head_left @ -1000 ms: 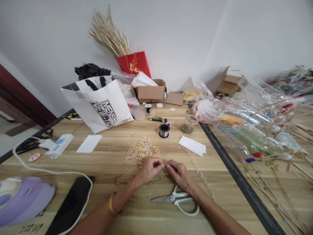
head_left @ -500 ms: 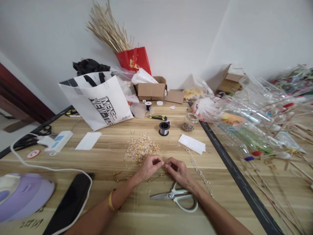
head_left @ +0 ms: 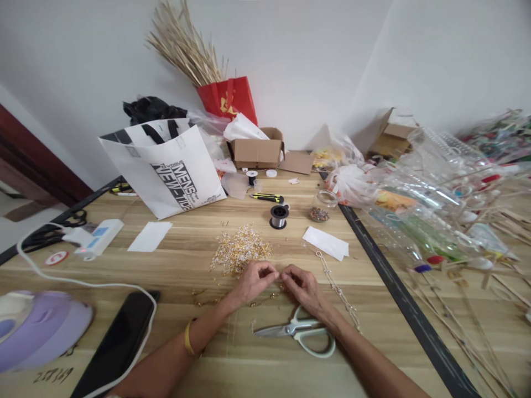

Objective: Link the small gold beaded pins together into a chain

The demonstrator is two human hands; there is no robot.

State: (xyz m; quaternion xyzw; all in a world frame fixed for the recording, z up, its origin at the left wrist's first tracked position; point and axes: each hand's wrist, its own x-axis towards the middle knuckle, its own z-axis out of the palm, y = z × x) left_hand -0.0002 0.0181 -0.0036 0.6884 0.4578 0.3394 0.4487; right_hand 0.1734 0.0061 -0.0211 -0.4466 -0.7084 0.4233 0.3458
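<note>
My left hand (head_left: 257, 281) and my right hand (head_left: 301, 284) are both pinched, fingertips almost meeting above the table. Whatever they pinch is too small to make out. Just beyond my left hand lies a loose heap of gold and clear beads (head_left: 240, 249). A gold beaded chain (head_left: 263, 300) runs under my left wrist. To the right of my right hand stretches a pale beaded strand (head_left: 332, 282). Scissors (head_left: 290, 330) with pale green handles lie below both hands, blades pointing left. A spool of thin wire or thread (head_left: 279, 216) stands behind the beads.
Farther back are a glass jar (head_left: 318, 210), a yellow-black utility knife (head_left: 267, 197), a cardboard box (head_left: 257, 152) and a white paper bag (head_left: 166, 171). Plastic bottles (head_left: 394, 237) crowd the right. At left lie a phone (head_left: 116, 342), a cable and a power strip (head_left: 99, 239).
My fingertips have moved slightly apart, my right hand shifting a little to the right. The things on the table have stayed in place.
</note>
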